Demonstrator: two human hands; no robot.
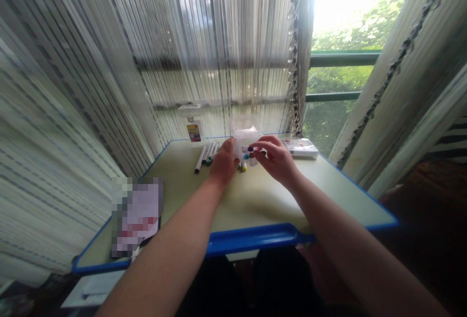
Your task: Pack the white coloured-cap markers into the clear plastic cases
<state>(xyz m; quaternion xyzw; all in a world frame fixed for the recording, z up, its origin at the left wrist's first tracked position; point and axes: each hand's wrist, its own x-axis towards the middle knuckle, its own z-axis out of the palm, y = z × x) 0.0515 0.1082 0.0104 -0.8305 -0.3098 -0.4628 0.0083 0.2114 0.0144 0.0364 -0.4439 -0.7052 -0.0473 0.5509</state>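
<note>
Over the far part of the desk, my left hand [224,162] is closed around the side of a clear plastic box [238,150]. A purple-tipped marker [250,149] and a blue-tipped marker [246,157] show at the box's mouth. My right hand [276,158] pinches at the purple-tipped marker with thumb and forefinger. Several white markers [205,156] with dark tips lie in a row left of my left hand. Under the box, a yellow-tipped marker [244,167] shows partly. My fingers hide the rest.
Behind my hands stands an open clear container [246,123]. A clear lid with a coloured label [194,132] leans at the back left. A flat case [302,148] lies at the back right. A blurred-out flat item [138,217] is at left. Blue edging [255,238] borders the desk.
</note>
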